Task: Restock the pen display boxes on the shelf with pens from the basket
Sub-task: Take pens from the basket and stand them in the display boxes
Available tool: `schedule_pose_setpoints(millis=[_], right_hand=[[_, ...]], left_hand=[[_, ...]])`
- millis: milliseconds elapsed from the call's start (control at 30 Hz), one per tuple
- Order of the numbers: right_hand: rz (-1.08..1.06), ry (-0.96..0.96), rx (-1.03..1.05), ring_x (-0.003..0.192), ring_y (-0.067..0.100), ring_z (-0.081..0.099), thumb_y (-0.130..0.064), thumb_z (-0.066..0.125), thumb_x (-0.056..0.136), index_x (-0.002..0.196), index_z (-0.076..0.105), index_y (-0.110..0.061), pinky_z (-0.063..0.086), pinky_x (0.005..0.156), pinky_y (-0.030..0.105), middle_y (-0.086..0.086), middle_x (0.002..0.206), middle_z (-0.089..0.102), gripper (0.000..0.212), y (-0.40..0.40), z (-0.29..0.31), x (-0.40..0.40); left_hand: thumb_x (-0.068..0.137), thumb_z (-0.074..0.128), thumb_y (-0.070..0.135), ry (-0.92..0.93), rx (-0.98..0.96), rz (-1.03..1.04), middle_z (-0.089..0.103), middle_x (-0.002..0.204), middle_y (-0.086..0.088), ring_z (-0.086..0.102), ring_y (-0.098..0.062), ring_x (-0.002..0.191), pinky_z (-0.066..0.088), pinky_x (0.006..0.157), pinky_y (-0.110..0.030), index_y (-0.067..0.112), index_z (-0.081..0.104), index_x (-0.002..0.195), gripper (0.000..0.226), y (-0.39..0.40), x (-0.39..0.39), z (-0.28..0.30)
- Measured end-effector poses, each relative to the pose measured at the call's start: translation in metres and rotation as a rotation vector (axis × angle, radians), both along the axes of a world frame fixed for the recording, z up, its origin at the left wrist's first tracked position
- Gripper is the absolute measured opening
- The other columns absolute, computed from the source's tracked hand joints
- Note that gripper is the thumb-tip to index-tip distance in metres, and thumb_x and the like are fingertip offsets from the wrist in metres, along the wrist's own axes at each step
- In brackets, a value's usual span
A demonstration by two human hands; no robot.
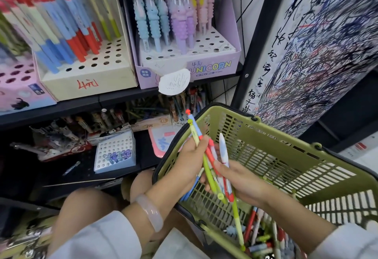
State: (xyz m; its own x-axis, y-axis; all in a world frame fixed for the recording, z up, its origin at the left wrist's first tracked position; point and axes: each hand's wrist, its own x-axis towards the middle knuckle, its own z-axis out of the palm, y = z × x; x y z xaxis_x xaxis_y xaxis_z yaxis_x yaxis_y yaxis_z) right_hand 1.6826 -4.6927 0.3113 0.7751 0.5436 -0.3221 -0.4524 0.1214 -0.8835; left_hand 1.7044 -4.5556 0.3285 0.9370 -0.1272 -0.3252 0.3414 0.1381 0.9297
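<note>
My left hand grips a bunch of pens in green, blue and red over the near rim of the green basket. My right hand pinches a white pen and touches the same bunch from the right. More loose pens lie in the basket's bottom. On the upper shelf a cream display box holds red, blue and green pens and has many bare holes at its front right. Beside it stands the lilac unicorn box, with pastel pens at the back.
A pink box sits at the far left of the upper shelf. The lower shelf carries a small white holed box and cluttered pen boxes. A scribbled test panel stands to the right. My knees are below the shelf.
</note>
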Motion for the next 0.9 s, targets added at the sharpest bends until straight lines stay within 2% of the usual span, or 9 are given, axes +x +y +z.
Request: schedule_pose_setpoints(millis=[133, 200, 267, 367, 467, 567, 667, 800, 900], right_hand=[[-0.15, -0.051, -0.148, 0.071, 0.026, 0.058, -0.035, 0.052, 0.085, 0.096, 0.061, -0.002, 0.052, 0.069, 0.032, 0.012, 0.078, 0.063, 0.037, -0.001, 0.004, -0.003], [-0.196, -0.091, -0.236, 0.066, 0.024, 0.056, -0.036, 0.054, 0.083, 0.093, 0.059, 0.001, 0.048, 0.063, 0.029, 0.009, 0.072, 0.062, 0.038, -0.004, 0.005, -0.003], [-0.275, -0.08, -0.222, 0.069, 0.021, 0.066, -0.029, 0.051, 0.088, 0.096, 0.056, 0.0, 0.053, 0.061, 0.026, 0.007, 0.077, 0.07, 0.031, -0.007, 0.009, 0.0], [-0.463, -0.047, -0.121, 0.083, 0.025, 0.071, -0.024, 0.045, 0.094, 0.098, 0.053, 0.0, 0.059, 0.064, 0.029, 0.013, 0.085, 0.072, 0.025, -0.005, 0.022, 0.012], [-0.486, -0.071, -0.022, 0.091, 0.022, 0.07, -0.025, 0.044, 0.096, 0.093, 0.058, -0.002, 0.058, 0.07, 0.027, 0.013, 0.091, 0.073, 0.027, 0.013, 0.04, 0.023], [-0.416, -0.12, -0.075, 0.081, 0.023, 0.069, -0.025, 0.043, 0.098, 0.094, 0.058, 0.004, 0.055, 0.073, 0.033, 0.014, 0.088, 0.071, 0.033, 0.036, 0.054, 0.026], [-0.414, -0.215, -0.228, 0.061, 0.028, 0.056, -0.03, 0.042, 0.099, 0.102, 0.057, 0.004, 0.044, 0.063, 0.043, 0.018, 0.077, 0.062, 0.037, 0.055, 0.058, 0.023], [-0.513, -0.263, -0.293, 0.049, 0.025, 0.051, -0.035, 0.043, 0.099, 0.099, 0.06, -0.015, 0.041, 0.053, 0.036, 0.012, 0.066, 0.058, 0.027, 0.072, 0.057, 0.023], [-0.531, -0.269, -0.255, 0.044, 0.023, 0.048, -0.039, 0.042, 0.098, 0.107, 0.057, -0.016, 0.037, 0.044, 0.029, 0.006, 0.059, 0.056, 0.028, 0.076, 0.055, 0.023]], left_hand=[[0.1, 0.038, 0.029, 0.024, -0.106, 0.141, 0.073, 0.083, -0.008, 0.07, -0.024, 0.08, 0.055, 0.079, -0.045, 0.014, 0.056, 0.1, 0.023, 0.001, 0.004, 0.003], [0.101, 0.037, 0.025, 0.017, -0.181, 0.206, 0.071, 0.076, -0.009, 0.071, -0.022, 0.075, 0.058, 0.07, -0.037, 0.016, 0.052, 0.098, 0.017, 0.004, 0.007, 0.006], [0.101, 0.036, 0.02, 0.01, -0.202, 0.238, 0.066, 0.073, -0.009, 0.069, -0.016, 0.06, 0.057, 0.054, -0.028, 0.018, 0.048, 0.095, 0.014, 0.011, 0.007, 0.01], [0.1, 0.039, 0.018, 0.017, -0.063, 0.151, 0.057, 0.072, -0.005, 0.053, -0.009, 0.04, 0.044, 0.037, -0.021, 0.019, 0.048, 0.093, 0.011, 0.017, 0.002, 0.01], [0.097, 0.047, 0.023, -0.005, 0.091, -0.005, 0.051, 0.057, 0.002, 0.042, -0.005, 0.036, 0.034, 0.036, -0.019, 0.016, 0.055, 0.1, 0.011, 0.016, -0.004, 0.006], [0.094, 0.053, 0.028, -0.059, -0.021, -0.045, 0.057, 0.057, 0.006, 0.038, -0.005, 0.038, 0.031, 0.036, -0.018, 0.013, 0.058, 0.105, 0.019, 0.017, -0.004, 0.011], [0.094, 0.052, 0.032, -0.044, -0.086, -0.02, 0.055, 0.052, 0.005, 0.037, -0.005, 0.037, 0.03, 0.035, -0.017, 0.017, 0.06, 0.099, 0.017, 0.025, -0.003, 0.017], [0.093, 0.052, 0.035, 0.006, -0.116, -0.018, 0.049, 0.049, -0.002, 0.037, -0.007, 0.035, 0.031, 0.035, -0.016, 0.012, 0.059, 0.082, 0.027, 0.031, -0.006, 0.02], [0.093, 0.054, 0.031, -0.033, -0.1, -0.057, 0.049, 0.046, -0.003, 0.037, -0.007, 0.034, 0.031, 0.035, -0.016, 0.01, 0.058, 0.076, 0.028, 0.036, -0.008, 0.021]])
